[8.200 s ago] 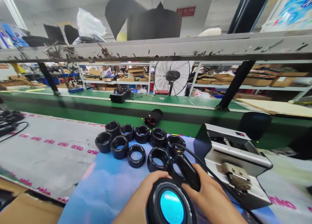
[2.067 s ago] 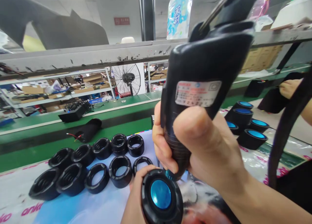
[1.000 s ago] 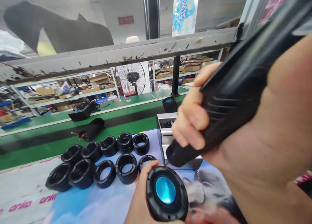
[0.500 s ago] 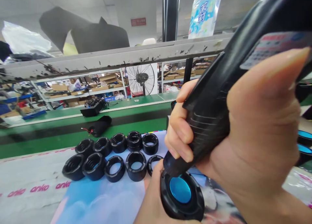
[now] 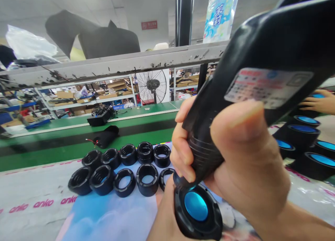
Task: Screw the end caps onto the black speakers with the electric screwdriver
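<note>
My right hand (image 5: 235, 167) grips a black electric screwdriver (image 5: 251, 77) with a white label on its body. Its tip sits on the upper rim of a round black speaker part (image 5: 197, 211) with a blue centre. My left hand (image 5: 163, 220) holds that speaker part from below and the left, near the bottom edge of the view. Several black rings (image 5: 123, 167) lie in two rows on the blue sheet, just left of my hands.
A green conveyor (image 5: 78, 136) runs behind the bench with a small black pouch (image 5: 106, 136) on it. Several black speakers with blue tops (image 5: 300, 136) stand at the right, where another person's hand (image 5: 318, 103) reaches. A metal shelf rail (image 5: 104, 66) hangs overhead.
The screwdriver has swung from tilted toward more upright, its tip still on the speaker part's rim. The view shifted slightly, bringing the finished speakers at the right into sight.
</note>
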`<state>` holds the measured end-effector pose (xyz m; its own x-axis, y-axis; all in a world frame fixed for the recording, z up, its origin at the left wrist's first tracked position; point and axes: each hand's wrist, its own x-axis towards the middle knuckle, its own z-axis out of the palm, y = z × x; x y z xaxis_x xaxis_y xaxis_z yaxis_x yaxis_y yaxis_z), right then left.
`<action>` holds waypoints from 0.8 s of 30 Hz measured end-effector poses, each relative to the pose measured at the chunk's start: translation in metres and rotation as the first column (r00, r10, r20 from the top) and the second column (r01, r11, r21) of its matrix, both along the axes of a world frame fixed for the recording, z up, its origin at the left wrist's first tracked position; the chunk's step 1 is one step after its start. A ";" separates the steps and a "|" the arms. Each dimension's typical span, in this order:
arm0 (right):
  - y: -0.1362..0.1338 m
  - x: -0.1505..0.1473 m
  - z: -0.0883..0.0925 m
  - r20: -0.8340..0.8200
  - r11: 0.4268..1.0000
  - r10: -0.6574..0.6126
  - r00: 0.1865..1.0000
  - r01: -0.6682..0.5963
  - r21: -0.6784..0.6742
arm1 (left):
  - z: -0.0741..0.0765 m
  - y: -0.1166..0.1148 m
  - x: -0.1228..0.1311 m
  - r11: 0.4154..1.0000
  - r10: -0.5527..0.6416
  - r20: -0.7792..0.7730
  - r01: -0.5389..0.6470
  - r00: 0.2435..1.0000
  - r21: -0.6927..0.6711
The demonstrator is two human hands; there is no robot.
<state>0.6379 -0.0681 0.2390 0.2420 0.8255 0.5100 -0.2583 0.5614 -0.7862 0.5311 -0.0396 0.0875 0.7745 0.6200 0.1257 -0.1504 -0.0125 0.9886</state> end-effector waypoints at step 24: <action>-0.001 -0.011 -0.007 0.107 0.994 0.058 0.993 -0.048 -0.095 | 0.029 0.007 -0.014 0.968 0.223 -0.049 -0.215 0.974 0.128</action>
<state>0.6273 -0.0687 0.2317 0.1440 0.8802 0.4523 -0.1954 0.4734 -0.8589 0.5172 -0.0325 0.1169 0.6302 0.7585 0.1658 -0.0687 -0.1582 0.9850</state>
